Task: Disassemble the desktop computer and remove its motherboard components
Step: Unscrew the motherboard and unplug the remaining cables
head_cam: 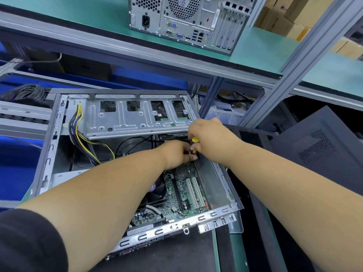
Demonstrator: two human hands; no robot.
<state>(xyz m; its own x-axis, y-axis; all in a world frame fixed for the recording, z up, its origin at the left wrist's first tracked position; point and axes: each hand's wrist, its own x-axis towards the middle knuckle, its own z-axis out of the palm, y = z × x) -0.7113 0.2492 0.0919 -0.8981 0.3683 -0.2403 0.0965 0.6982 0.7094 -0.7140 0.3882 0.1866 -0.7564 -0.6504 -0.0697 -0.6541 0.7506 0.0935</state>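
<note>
Both hands reach into the open case (59, 122): right hand (211, 137) and left hand (176, 154) grip the yellow-black screwdriver (194, 142).

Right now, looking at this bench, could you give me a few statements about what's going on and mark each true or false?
1. Both hands, left hand and right hand, meet at a yellow-handled screwdriver. True.
2. The open computer case still holds its motherboard. True.
3. The second computer on the upper shelf lies opened. False: it stands closed, rear ports facing us.
4. The side panel is fitted on the case. False: it is off, leaning at right.
</note>
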